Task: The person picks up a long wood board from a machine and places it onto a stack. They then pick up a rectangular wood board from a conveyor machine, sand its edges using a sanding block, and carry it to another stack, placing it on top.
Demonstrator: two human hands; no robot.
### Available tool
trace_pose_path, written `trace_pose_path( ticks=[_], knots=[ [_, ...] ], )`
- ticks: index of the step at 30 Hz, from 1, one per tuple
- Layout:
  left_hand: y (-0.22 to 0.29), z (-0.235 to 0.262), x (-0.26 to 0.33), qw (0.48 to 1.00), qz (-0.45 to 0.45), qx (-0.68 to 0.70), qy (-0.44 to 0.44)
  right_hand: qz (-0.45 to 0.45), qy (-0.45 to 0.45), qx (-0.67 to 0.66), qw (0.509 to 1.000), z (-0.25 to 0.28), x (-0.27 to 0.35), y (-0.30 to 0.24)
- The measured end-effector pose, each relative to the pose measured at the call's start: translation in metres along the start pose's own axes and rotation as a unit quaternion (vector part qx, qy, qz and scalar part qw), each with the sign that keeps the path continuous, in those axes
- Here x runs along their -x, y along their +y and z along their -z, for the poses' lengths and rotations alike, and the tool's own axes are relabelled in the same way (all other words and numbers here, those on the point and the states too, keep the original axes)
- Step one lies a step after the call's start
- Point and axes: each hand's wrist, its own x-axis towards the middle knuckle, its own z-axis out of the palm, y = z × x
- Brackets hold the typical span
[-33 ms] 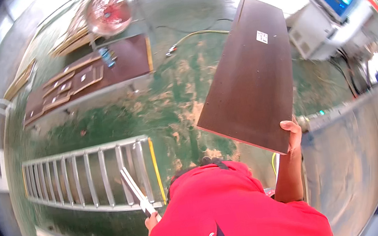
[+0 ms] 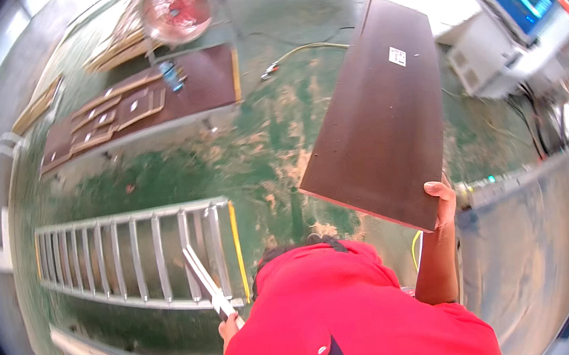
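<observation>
Item 1. Floor (image 2: 154, 173): green painted surface, worn in pale patches, bearing everything below.

Item 2. Dark brown board (image 2: 377, 115): large flat panel, small white label near its far end. Held up off the floor, tilted, near edge low, far end raised away from the person. Carried at its near right corner only.

Item 3. Roller rack (image 2: 130, 259): long metal frame with crosswise bars, lying to the person's left, yellow strip at its near end.

Item 4. Low desk (image 2: 214, 79): dark top holding several brown panel pieces, well apart from the board; a round red fan (image 2: 176, 8) stands beyond it.

Item 5. Right hand (image 2: 443, 201): grip closed on the board's near corner, fingers wrapped over the edge, arm raised upright beneath it.

Item 6. Left hand (image 2: 229, 326): mostly hidden behind the red sleeve; grip closed on a thin pale strip (image 2: 205, 281) that points up toward the rack.

Step in hand, by judgement: carrying the board, one-handed, between stations. The next move calls for steadying the long panel against tipping, since one corner bears it all, and freeing or shifting the left hand to support the far side before setting down.
</observation>
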Motion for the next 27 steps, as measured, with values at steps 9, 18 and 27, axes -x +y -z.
trace_pose_path(
  ticks=[9, 18, 27],
  knots=[
    [0.109, -0.036, 0.004, 0.969, 0.145, 0.200, 0.015, -0.162, -0.071, 0.074, 0.981, -0.065, -0.190, 0.088],
    [0.222, -0.042, -0.100, 0.934, 0.195, 0.297, 0.035, -0.358, -0.080, 0.021, 0.930, -0.158, -0.358, 0.196],
    [0.335, -0.027, -0.183, 0.932, 0.202, 0.298, 0.035, -0.424, -0.008, 0.044, 0.905, -0.261, -0.487, 0.301]
  ],
)
